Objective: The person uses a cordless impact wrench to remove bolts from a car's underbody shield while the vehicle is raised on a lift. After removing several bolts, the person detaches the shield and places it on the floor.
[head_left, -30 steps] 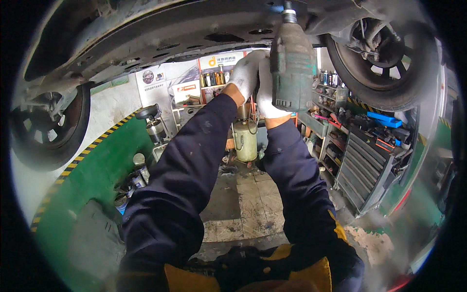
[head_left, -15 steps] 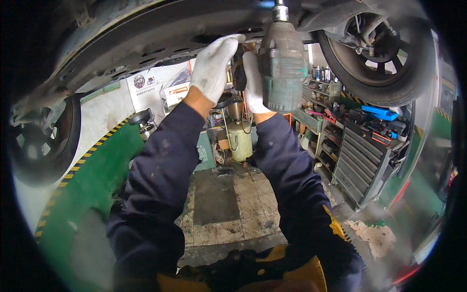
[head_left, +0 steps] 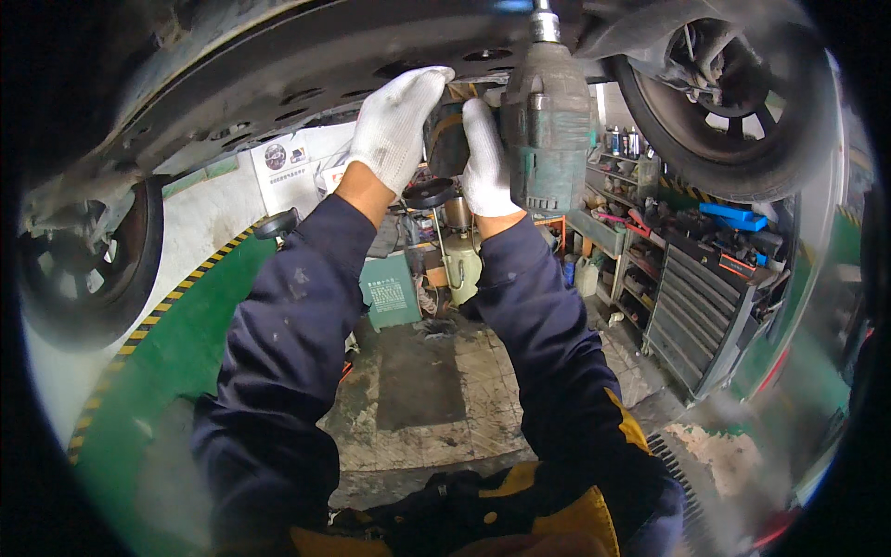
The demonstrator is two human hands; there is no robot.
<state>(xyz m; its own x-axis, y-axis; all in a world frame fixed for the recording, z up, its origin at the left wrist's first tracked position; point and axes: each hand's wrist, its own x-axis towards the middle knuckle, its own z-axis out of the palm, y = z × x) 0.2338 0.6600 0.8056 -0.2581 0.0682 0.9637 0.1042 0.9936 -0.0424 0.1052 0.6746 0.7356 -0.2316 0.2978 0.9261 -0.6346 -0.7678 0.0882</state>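
Note:
Overhead, a large impact wrench [head_left: 549, 130] with a worn grey-and-green body stands upright, its silver socket [head_left: 546, 26] pointing up at the dark car underbody [head_left: 316, 84]. My right hand [head_left: 486, 167], in a white knit glove, is closed against the wrench's left side, around what seems to be its handle; the grip is mostly hidden. My left hand [head_left: 397, 128], also gloved in white, is raised left of it with fingers stretched up close to the underbody. Between both hands sits a dark part [head_left: 447, 144]; I cannot tell whether my left hand touches it.
Wheels hang at the upper right [head_left: 733, 121] and left [head_left: 88, 265]. A grey drawer tool cabinet [head_left: 701, 316] with tools on top stands right, beside shelves [head_left: 631, 251]. Ahead are a teal box [head_left: 390, 290] and a pale tank [head_left: 462, 265]. A green-painted area [head_left: 186, 371] lies left.
My left hand has shifted slightly left, widening the gap between my hands. The wrench and right hand have moved a little right and down in view. The head view has shifted slightly.

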